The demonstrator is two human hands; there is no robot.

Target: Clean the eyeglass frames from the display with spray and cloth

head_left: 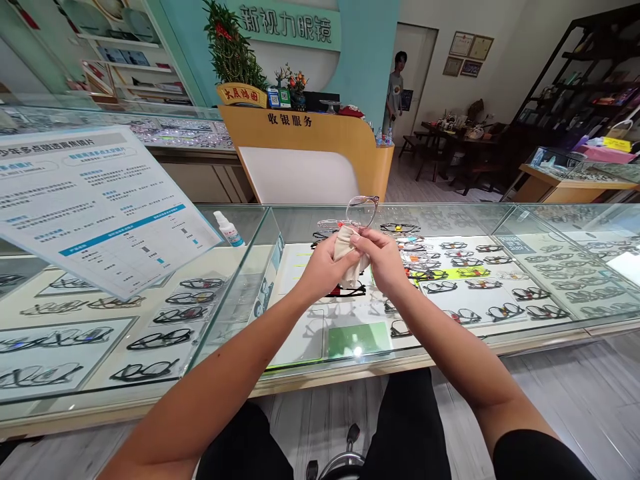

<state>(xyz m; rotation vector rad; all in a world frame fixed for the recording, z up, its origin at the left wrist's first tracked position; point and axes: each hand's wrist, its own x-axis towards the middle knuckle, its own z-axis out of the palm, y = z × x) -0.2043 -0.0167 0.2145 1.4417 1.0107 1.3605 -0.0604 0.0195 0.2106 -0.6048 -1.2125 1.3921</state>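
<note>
Both my hands are close together over the glass display counter (300, 357). My left hand (324, 268) is closed on a crumpled cream cloth (345, 245), its thumb pressed against the fabric. Beside it, my right hand (384, 259) has its fingers pinched round a pair of eyeglasses (376, 200) with a thin, light frame. One lens of these glasses rises above my fingers; the other part is hidden behind the cloth and hands. Inside the counter, under my hands, lie rows of spectacle frames (461, 315) and a green card (359, 339).
On the glass at left stand a white spray bottle (229, 230) and a large printed sheet (100, 207). A wooden cashier desk (305, 127) is across the counter. Someone (395, 93) stands by the door at the back. A glass partition edge (233, 287) runs left of my arms.
</note>
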